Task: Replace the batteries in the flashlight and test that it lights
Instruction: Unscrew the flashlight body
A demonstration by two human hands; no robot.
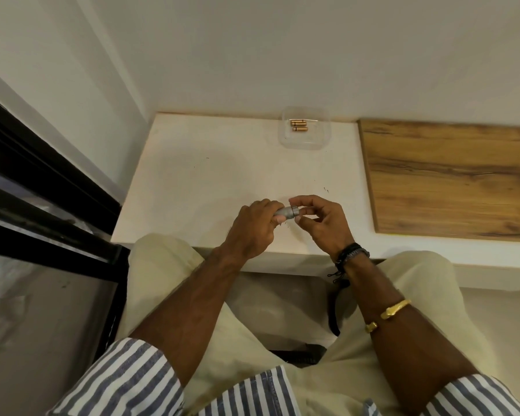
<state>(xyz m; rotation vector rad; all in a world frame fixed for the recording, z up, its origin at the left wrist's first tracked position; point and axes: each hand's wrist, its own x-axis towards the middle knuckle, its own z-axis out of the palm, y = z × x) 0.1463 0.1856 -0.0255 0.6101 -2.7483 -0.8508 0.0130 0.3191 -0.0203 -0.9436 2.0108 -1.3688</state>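
We sit at a white ledge. Our left hand wraps the silver flashlight above its near edge; our right hand pinches its end cap. A clear tray by the wall holds three batteries.

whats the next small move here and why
Probably keep twisting the end cap off with the right hand while the left hand steadies the flashlight: it looks closed, and the batteries lie untouched in the clear tray.
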